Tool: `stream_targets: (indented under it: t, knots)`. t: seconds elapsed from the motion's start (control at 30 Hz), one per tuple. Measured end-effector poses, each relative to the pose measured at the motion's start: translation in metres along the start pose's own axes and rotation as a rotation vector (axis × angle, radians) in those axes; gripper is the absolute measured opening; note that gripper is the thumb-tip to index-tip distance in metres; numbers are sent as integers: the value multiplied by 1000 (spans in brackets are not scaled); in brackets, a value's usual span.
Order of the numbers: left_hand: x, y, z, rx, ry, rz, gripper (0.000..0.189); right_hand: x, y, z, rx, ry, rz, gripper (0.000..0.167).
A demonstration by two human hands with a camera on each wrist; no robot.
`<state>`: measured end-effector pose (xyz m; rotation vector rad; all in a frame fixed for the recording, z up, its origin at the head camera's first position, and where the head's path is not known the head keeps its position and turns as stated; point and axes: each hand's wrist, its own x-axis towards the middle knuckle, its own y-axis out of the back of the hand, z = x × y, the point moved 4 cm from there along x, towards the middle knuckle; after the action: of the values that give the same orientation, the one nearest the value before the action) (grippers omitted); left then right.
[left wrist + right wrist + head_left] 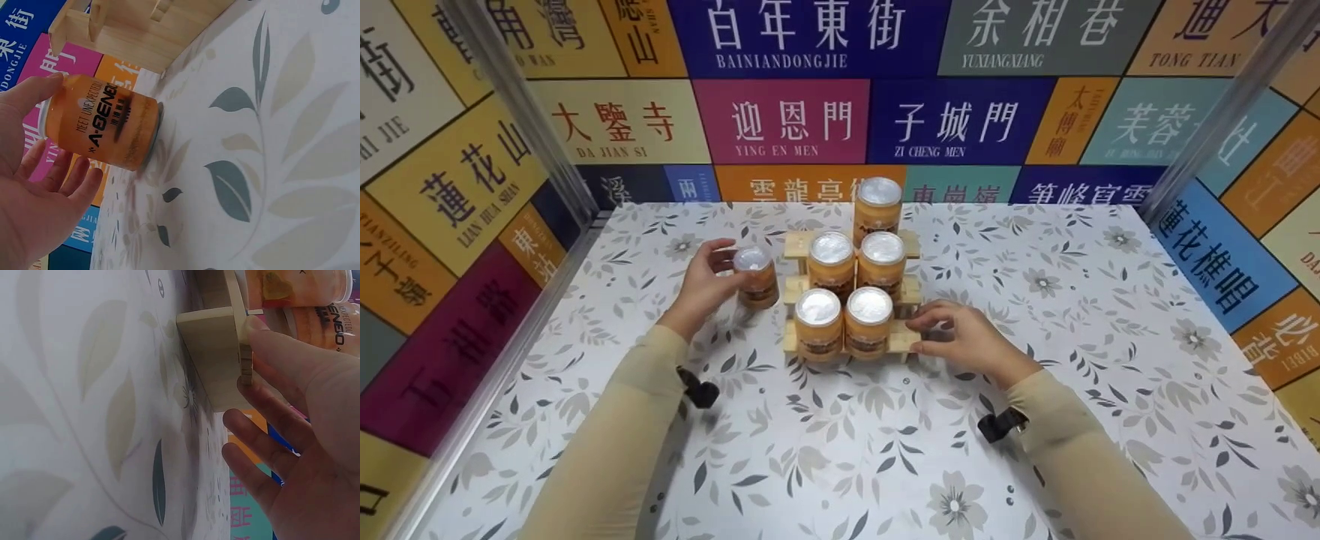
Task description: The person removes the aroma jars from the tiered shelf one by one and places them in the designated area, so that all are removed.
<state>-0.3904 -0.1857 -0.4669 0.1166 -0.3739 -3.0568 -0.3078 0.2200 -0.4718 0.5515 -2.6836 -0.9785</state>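
Observation:
My left hand (711,279) grips an orange can (757,279) with a silver top, left of a stepped wooden rack (906,343). In the left wrist view, the thumb lies at the upper end of this can (104,121) and its base is close to the tablecloth. My right hand (960,336) is at the right end of the rack's lowest step. Seen from the right wrist, thumb and index finger pinch that step's end (246,354), the other fingers spread below. Matching cans stand on the rack: two in front (819,326), two in the middle (883,262), one at the back (877,210).
A white tablecloth (952,502) with grey leaves and flowers covers the table. Colourful panels (780,120) with Chinese lettering stand behind it and along both sides. Each wrist carries a small black camera (701,391) on a strap.

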Motion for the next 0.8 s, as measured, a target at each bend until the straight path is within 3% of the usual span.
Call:
stream_targets:
  t: [0.47,0.8]
  knots:
    - [-3,-6,31,60,-108,84,61,1,4,4,45,-10,-7,37]
    - [-11,-22,66,93,-223,51,57,0,0,4,66,-22,2,37]
